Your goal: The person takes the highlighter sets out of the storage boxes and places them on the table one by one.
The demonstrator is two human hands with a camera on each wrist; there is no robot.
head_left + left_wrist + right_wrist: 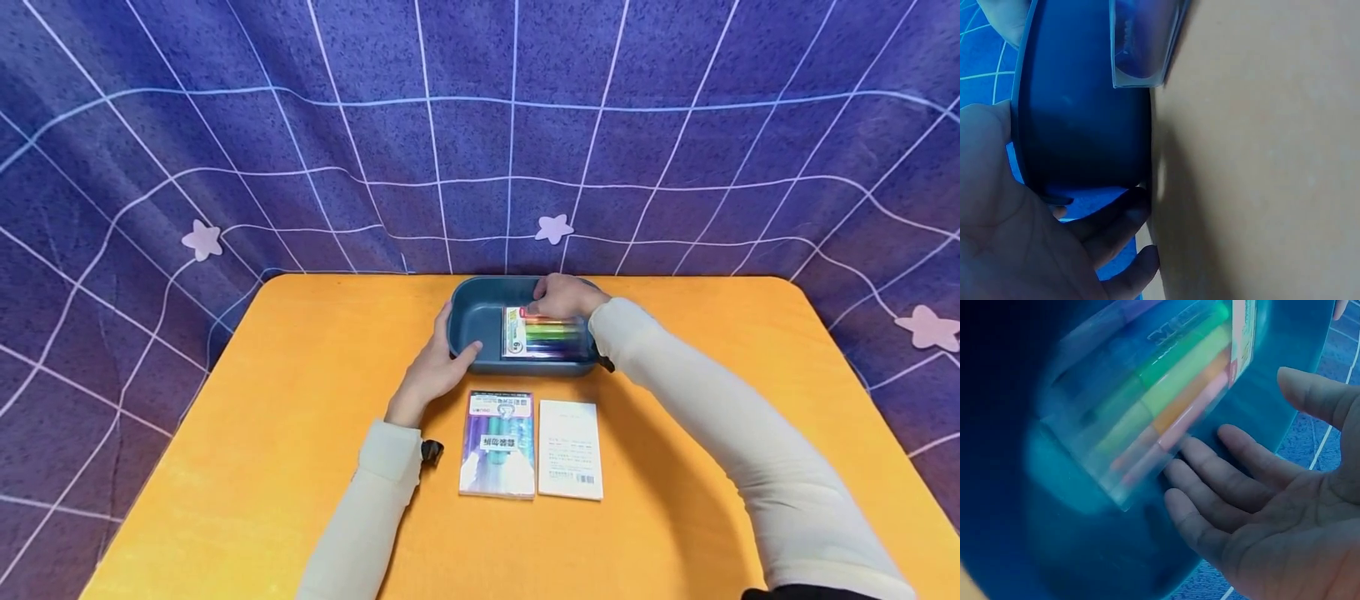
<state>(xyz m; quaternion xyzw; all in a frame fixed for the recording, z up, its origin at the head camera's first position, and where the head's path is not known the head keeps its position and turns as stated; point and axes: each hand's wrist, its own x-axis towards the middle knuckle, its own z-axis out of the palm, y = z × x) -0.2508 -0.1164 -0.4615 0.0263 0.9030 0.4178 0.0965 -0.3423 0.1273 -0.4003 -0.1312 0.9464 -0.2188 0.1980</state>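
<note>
A dark blue oblong plastic bin (pixel 480 329) sits at the far edge of the table. My left hand (pixel 438 367) holds its left end, thumb over the rim and fingers along the outer wall. Inside the bin, toward its right side, lies a clear pack of rainbow-coloured pens (pixel 551 337) with a printed label at its left end. My right hand (pixel 562 296) reaches over the far rim into the bin. In the right wrist view its loosely bent fingertips (pixel 1179 500) are right at the pack's edge, while the thumb stands apart from it.
In front of the bin lies a clear pack of purple and teal pens (pixel 497 446) with a white sticker. Beside it on the right is a white printed packet (pixel 570 450). A blue gridded curtain (pixel 480 142) hangs behind the yellow table (pixel 315 358).
</note>
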